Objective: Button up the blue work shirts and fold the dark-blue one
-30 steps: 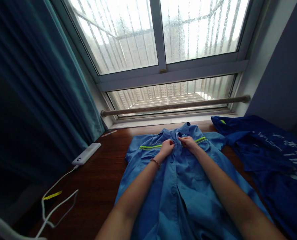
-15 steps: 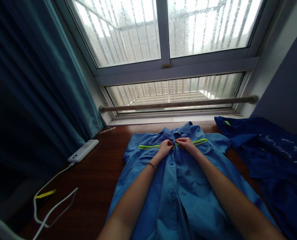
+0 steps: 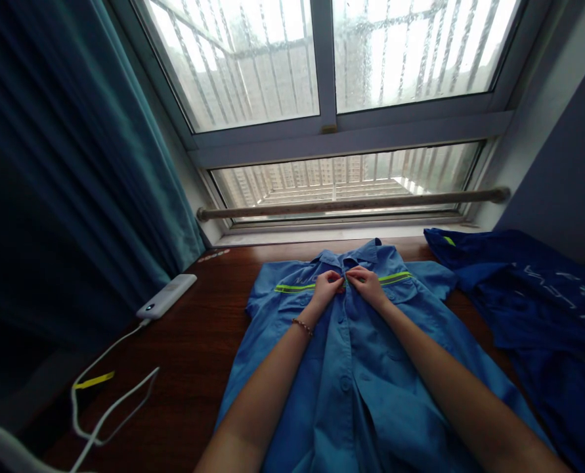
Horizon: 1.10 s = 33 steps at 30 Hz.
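A light blue short-sleeved shirt (image 3: 297,355) with a yellow-green stripe across the chest lies spread out, collar toward the window. Both hands meet at its front placket, just below the collar. My left hand (image 3: 327,287) pinches the placket edge from the left, a beaded bracelet (image 3: 302,325) on its wrist. From the right, my right hand (image 3: 364,284) grips the facing edge, its fingertips close to the left ones. Any button between the fingers is hidden. Lower down the placket, buttons (image 3: 345,383) show, and the front gapes open near the bottom.
On the right lies a darker blue garment (image 3: 533,289) with white print. A white power bank (image 3: 167,295) with a white cable (image 3: 109,410) rests on the brown wooden surface (image 3: 194,368) at left, near a yellow strip (image 3: 95,380). A curtain (image 3: 139,164) and a barred window (image 3: 351,174) stand behind.
My fingers have shifted slightly at the placket, the right hand's now more bunched together. The whole view has moved a little; the shirt stays in place.
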Available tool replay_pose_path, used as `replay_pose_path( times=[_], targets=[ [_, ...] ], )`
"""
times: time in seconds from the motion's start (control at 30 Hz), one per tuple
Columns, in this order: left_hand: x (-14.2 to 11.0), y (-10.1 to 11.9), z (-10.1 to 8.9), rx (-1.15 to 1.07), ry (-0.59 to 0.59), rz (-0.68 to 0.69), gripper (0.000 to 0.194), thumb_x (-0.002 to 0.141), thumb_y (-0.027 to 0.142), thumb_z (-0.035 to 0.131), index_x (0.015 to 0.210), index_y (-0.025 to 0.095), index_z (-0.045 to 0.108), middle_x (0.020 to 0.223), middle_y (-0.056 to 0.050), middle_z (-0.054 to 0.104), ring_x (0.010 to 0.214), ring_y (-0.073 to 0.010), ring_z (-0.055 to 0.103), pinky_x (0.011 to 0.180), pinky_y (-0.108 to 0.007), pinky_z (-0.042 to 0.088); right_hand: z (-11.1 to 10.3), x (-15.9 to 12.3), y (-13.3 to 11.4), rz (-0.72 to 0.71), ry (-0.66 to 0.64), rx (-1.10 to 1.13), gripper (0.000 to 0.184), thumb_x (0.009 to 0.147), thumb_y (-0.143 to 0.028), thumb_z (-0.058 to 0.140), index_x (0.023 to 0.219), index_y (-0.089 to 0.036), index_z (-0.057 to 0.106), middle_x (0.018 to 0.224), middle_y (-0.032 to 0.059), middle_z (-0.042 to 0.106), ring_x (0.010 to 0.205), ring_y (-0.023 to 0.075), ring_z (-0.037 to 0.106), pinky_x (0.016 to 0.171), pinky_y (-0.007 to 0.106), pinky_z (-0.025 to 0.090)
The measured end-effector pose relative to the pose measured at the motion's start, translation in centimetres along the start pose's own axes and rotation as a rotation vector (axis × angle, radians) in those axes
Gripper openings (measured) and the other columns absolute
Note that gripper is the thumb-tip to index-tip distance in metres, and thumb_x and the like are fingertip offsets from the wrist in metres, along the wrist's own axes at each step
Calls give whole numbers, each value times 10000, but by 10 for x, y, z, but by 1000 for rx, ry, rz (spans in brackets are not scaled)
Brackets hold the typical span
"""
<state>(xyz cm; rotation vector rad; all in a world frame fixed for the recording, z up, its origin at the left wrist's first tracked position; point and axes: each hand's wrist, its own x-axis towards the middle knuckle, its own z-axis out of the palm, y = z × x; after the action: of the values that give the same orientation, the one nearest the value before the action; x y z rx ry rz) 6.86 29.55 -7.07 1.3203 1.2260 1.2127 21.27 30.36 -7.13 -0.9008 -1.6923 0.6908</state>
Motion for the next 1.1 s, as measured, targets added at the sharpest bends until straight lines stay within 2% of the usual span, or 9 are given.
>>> replay_pose_path(
  times=[0.27,0.37,0.5,0.63,0.77,0.93,1.1],
  targets=[
    [-1,-2,-9,-129,-159,-135,291,607,320,680,748,145,494,590,-24,616,511,-147,597,516,-274,504,4,-1,7,-24,-3,-85,173,763,-252,527,786,-182,685,800,48,620,714,150,562,655,260,446],
    [-2,-1,-9,-172,-181,-139,293,604,310,685,748,149,487,606,-31,632,541,-158,614,552,-286,515,3,0,6,28,-4,-76,161,742,-270,548,759,-182,681,783,43,630,692,149,562,649,260,441],
    [-4,7,-5,-187,-144,-58,251,612,284,664,709,150,476,592,-10,618,526,-150,607,549,-289,515,2,3,1,107,5,-40,203,721,-340,572,759,-163,665,705,35,638,580,140,543,553,248,427],
    [-6,11,-3,-130,-100,61,176,632,238,627,705,142,499,567,16,585,492,-113,573,491,-223,477,6,3,-6,118,17,-4,208,703,-357,586,731,-160,648,696,29,636,614,143,558,583,244,432],
    [-5,2,-5,-112,-91,31,141,629,213,610,700,137,514,551,22,570,453,-93,537,456,-198,443,12,-3,-9,112,69,-83,172,687,-329,590,687,-166,647,683,30,610,613,141,541,589,253,424],
    [-4,-7,-6,-129,-82,12,127,644,211,587,733,138,532,590,7,590,492,-113,566,508,-246,488,13,-7,-7,111,116,-82,172,727,-299,558,719,-172,675,745,50,612,665,151,558,633,266,441],
    [-5,-5,-5,-129,-72,-2,126,655,198,589,749,135,534,614,-7,607,541,-131,594,552,-273,511,12,-5,-4,131,92,-93,180,738,-300,556,746,-179,689,760,52,627,676,157,574,637,267,450]
  ],
)
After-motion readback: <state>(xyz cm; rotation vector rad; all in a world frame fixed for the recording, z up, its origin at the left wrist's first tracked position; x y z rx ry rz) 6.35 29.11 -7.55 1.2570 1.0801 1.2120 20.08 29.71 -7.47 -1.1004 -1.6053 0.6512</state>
